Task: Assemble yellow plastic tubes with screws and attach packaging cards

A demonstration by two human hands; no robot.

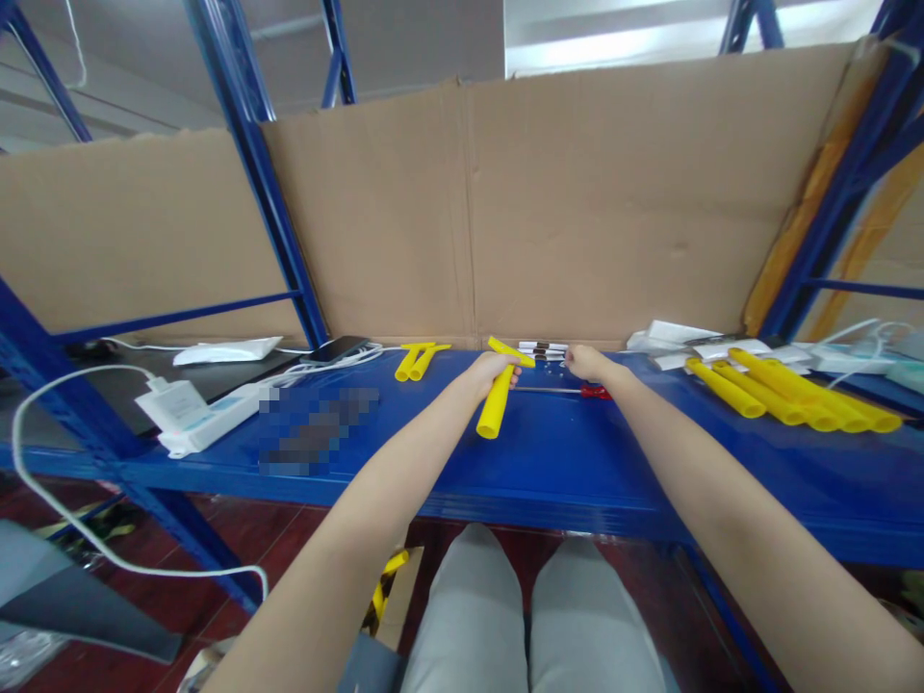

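Observation:
My left hand [494,373] is closed around a yellow T-shaped handle [492,414], a round tube with a flat crosspiece at its far end. The tube's open end points toward me. To the right, my right hand [586,363] reaches to the back of the blue table, its fingers pinched together; what is between them is hidden. Beside those fingers are tiny loose parts [552,368] and several white-and-dark strips [543,350]. A screwdriver with a red handle [595,393] lies just below my right hand, its shaft pointing left.
Two yellow T-shaped pieces [420,362] lie at the back left. Several yellow tubes [786,395] are piled on the right near white packets [668,337]. A power strip [217,419], cables and a dark phone [339,349] occupy the left. Cardboard [563,212] walls the back.

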